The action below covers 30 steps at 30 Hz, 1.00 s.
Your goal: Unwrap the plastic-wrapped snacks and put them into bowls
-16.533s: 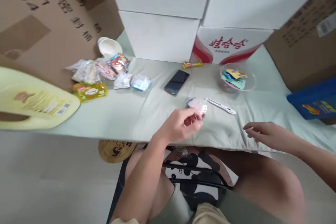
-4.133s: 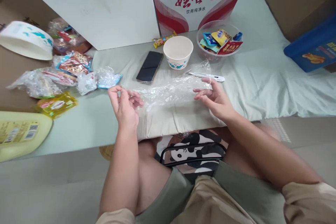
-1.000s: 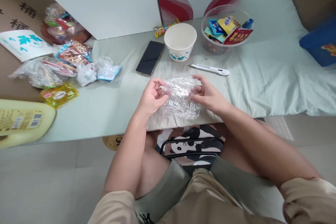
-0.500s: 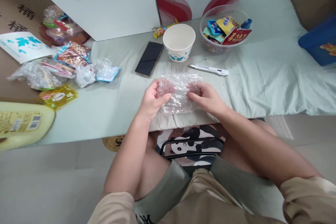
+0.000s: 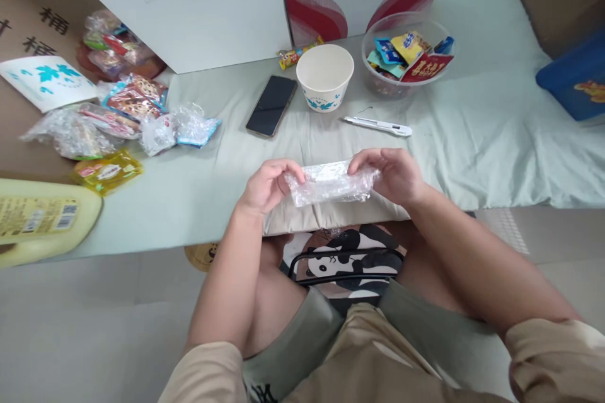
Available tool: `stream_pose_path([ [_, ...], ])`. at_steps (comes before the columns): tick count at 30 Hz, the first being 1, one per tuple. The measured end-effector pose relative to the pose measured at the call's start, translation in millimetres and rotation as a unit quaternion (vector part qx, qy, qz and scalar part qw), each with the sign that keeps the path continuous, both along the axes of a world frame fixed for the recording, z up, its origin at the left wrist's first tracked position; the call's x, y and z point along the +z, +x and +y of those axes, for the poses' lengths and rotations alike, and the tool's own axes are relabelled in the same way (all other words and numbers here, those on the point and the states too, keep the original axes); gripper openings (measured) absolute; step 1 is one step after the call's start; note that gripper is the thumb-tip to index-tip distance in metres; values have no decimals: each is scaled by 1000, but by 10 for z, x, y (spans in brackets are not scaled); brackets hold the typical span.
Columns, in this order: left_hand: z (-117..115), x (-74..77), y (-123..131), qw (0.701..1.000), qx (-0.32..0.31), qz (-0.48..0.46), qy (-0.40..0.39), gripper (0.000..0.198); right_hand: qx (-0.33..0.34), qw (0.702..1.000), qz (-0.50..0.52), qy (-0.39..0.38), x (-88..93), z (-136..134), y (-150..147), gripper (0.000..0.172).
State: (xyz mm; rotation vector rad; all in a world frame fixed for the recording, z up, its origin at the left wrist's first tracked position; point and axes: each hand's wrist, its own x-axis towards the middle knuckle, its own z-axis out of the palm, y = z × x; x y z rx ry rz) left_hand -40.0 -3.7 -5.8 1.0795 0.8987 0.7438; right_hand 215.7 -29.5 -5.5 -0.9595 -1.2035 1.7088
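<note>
A crinkled sheet of clear bubble wrap (image 5: 331, 186), folded into a long narrow strip, is stretched between both hands above the table's front edge. My left hand (image 5: 268, 186) pinches its left end between thumb and fingers. At the other end my right hand (image 5: 392, 175) grips it, some fingertips hidden behind the plastic. Beyond the hands lies a white utility knife (image 5: 378, 126). A white paper cup with blue leaf prints (image 5: 324, 79) stands behind that, and a dark phone (image 5: 271, 106) lies to its left.
A clear plastic bowl (image 5: 366, 53) of snack packets stands at the back right, before a red-and-white carton (image 5: 363, 9). Wrapped snacks (image 5: 137, 97) and a yellow jug (image 5: 51, 220) occupy the left. A blue container (image 5: 574, 75) is far right.
The bubble wrap was a broader, flatter sheet and is now folded into a narrow strip. Both hands have shifted outward to its ends.
</note>
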Motion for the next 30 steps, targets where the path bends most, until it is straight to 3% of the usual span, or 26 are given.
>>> stream_pose_path([
  [3, 28, -86, 47, 997, 30, 69, 34, 31, -62, 990, -125, 14, -60, 23, -10, 36],
  [6, 61, -160, 94, 985, 107, 98, 88, 50, -138, 979, -153, 4, -129, 50, -31, 57],
  [7, 71, -173, 102, 975, 150, 108, 119, 49, -165, 974, -153, 8, -140, 59, -34, 56],
  [10, 71, -182, 118, 938, 240, 159, 196, 30, -233, 952, -193, 48, -133, 69, -38, 29],
  [13, 15, -175, 160, 953, 172, 166, 188, 25, -234, 938, -215, 137, -97, 30, -70, 22],
  [16, -55, -182, 242, 972, 81, 118, 184, 40, -137, 959, -162, 188, -88, -52, -147, 29],
  [18, -86, -190, 294, 978, 38, 83, 189, 55, -59, 975, -112, 182, -106, -103, -202, 33],
  [20, -104, -193, 329, 980, 9, 64, 187, 57, -14, 982, -86, 169, -133, -127, -241, 36],
  [22, -112, -185, 340, 981, 15, 71, 178, 45, -30, 984, -102, 146, -154, -120, -256, 35],
  [26, -114, -130, 322, 987, 23, 82, 139, 37, -201, 961, -140, 129, -152, -67, -231, 34],
  [28, -108, -96, 316, 991, -11, 75, 114, 37, -175, 971, -119, 108, -142, -70, -203, 43],
  [30, -95, -72, 317, 991, -36, 77, 104, 36, -85, 989, -104, 65, -125, -102, -165, 42],
])
